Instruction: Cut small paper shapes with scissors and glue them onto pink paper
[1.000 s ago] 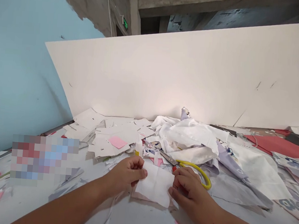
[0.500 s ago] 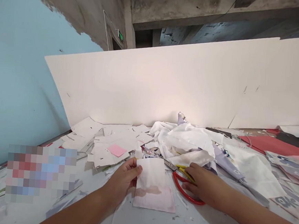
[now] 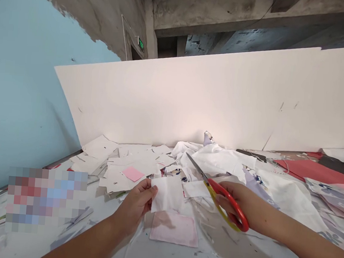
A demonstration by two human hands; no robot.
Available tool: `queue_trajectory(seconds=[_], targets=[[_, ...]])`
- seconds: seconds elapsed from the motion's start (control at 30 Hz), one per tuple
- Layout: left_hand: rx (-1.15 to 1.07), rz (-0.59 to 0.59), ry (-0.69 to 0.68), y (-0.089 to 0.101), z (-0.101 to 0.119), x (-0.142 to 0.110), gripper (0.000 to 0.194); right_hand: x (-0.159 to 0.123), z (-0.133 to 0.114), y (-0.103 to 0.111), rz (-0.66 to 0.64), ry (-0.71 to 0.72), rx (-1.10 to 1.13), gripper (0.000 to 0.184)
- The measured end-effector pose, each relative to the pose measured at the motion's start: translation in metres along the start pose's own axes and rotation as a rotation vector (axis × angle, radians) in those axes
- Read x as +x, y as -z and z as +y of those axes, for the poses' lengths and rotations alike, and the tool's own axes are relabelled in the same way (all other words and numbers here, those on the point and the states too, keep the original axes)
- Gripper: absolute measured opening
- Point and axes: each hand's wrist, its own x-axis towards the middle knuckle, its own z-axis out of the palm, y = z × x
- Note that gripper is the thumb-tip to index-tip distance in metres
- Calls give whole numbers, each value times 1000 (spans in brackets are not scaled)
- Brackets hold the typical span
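My left hand point(image 3: 139, 200) pinches the left edge of a small white fabric piece point(image 3: 167, 194) between thumb and fingers, holding it a little above the table. Below it lies a pale pink fabric rectangle point(image 3: 178, 232), its upper part in shadow. My right hand point(image 3: 238, 200) grips scissors point(image 3: 228, 205) with red and yellow handles. Their blades look closed and point up and to the left, above the crumpled white cloth. A narrow white strip point(image 3: 197, 189) lies between the white piece and the scissors.
White card pieces point(image 3: 136, 166) with a pink slip point(image 3: 133, 173) on them lie at back left. Crumpled white cloth point(image 3: 217, 158) is heaped at the centre back. Red sheets point(image 3: 317, 168) lie at right. A white panel point(image 3: 192, 102) stands behind the table. Scraps litter the surface.
My right hand has lifted the scissors from the table and turned them blades up. My left hand has raised the white piece leftward, separating it from the pink rectangle.
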Motion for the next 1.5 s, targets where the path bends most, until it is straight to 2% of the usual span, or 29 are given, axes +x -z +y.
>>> queue_trajectory(seconds=[0.1, 0.23, 0.4, 0.5, 0.67, 0.83, 1.03, 1.17, 1.4, 1.5], targets=[[74, 27, 3, -3, 3, 1, 25, 0, -4, -7, -105, 35, 273, 6], [105, 61, 2, -6, 10, 3, 26, 1, 4, -22, -192, -137, 565, 19], [147, 76, -57, -7, 23, 3, 29, -3, 14, -32, -265, -216, 760, 42], [214, 76, -60, -18, 27, 0, 30, -7, 13, -36, -198, -187, 775, 40], [281, -93, -3, -57, 15, -5, 26, -13, 7, -39, -67, -185, 752, 41], [308, -137, -15, -85, 12, -2, 27, -13, -1, -30, 47, -199, 723, 40], [284, -145, -19, -84, 25, 2, 29, -9, 2, -18, -21, -75, 726, 35], [251, -141, -15, -80, 27, 2, 29, -9, 4, -17, -52, -43, 712, 33], [282, -152, -17, -75, 26, 6, 25, -11, -2, -20, 28, -59, 675, 36], [307, -110, -75, -69, 31, 11, 25, -9, 0, -19, 67, -32, 688, 38]])
